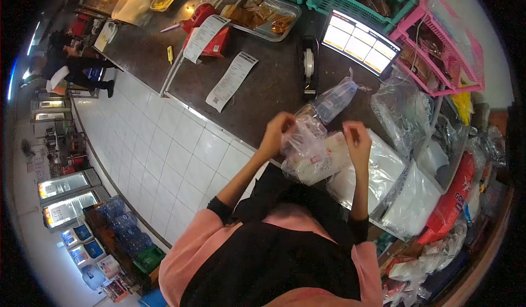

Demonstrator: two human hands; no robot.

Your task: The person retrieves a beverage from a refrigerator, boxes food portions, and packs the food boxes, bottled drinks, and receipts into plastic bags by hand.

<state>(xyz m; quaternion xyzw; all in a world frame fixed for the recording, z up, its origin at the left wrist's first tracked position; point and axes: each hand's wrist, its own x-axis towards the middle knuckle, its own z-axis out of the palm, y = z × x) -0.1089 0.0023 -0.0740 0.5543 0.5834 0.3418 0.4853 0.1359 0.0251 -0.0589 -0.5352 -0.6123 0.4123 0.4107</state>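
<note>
A thin clear plastic bag with a pale box in it, marked with red print, is at the counter's near edge. My left hand is closed on the bag's upper left side. To the right of the box is my right hand, its fingers bent and pinched together; whether a bit of plastic is between them is too small to tell. Just beyond the bag lies a clear plastic packet with something dark inside. Under my right forearm are flat stacks of clear plastic bags.
Beyond my hands are a tape dispenser, a lit tablet, a printed receipt and a metal tray of packets. Pink baskets and teal baskets line the back. A person walks at far left.
</note>
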